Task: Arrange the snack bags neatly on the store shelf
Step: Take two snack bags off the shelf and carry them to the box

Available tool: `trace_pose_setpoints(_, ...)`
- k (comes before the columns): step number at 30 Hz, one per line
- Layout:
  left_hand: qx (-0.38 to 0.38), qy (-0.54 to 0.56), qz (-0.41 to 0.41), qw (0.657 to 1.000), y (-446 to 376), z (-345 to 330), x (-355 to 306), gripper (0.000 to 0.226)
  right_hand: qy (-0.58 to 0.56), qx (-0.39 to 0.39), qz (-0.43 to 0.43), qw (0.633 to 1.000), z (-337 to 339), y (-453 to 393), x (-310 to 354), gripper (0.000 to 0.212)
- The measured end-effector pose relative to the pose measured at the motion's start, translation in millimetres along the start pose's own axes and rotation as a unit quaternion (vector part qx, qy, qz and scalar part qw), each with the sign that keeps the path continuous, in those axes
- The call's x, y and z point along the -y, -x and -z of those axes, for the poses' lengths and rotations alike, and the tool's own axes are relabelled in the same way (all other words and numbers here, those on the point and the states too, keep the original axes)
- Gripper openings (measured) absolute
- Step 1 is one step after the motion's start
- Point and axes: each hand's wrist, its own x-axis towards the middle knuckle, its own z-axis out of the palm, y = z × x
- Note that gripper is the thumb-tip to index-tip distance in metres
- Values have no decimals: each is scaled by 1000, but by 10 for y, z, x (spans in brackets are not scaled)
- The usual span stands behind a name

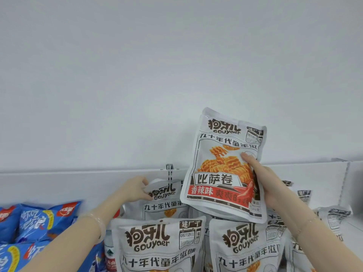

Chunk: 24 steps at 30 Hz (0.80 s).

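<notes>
My right hand (261, 179) holds a white snack bag (222, 165) with a red band by its right edge, lifted upright above the others and in front of the wall. My left hand (135, 189) pinches the top left corner of a second white bag (165, 201) that stands at the back of the shelf. Two more white bags of the same kind, one on the left (157, 246) and one on the right (245, 246), stand in the front row below. Further white bags (334, 218) lie at the right, partly hidden by my right forearm.
Blue snack bags (37, 222) fill the shelf at the left. A white back panel (78, 183) with a slotted metal upright (170, 171) runs behind the bags. A white divider (345, 183) stands at the far right. Above is a plain white wall.
</notes>
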Motion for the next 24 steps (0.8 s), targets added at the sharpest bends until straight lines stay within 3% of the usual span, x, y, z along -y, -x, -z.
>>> trace_pose_setpoints(3, -7, 26, -5, 1000, -77, -72, 43, 58, -14, -10, 8, 1000, -7, -25, 7, 61)
trace_pose_setpoints(12, -100, -40, -55, 993, -120, 116, -86, 21, -33, -41, 56, 997, 23, -43, 85, 63)
trace_pose_setpoints(15, -139, -34, -60, 988, -66, 316, -109, 20, -45, -50, 63, 996, 39, -18, 99, 58)
trace_pose_setpoints(20, -245, 38, -64, 967, 136, 677, -304, 23, -58, -49, 69, 995, 5, 67, 160, 51)
trace_pose_setpoints(24, -346, 178, -109, 915, 352, 1038, -630, 24, -67, -48, 80, 993, -10, 148, 231, 52)
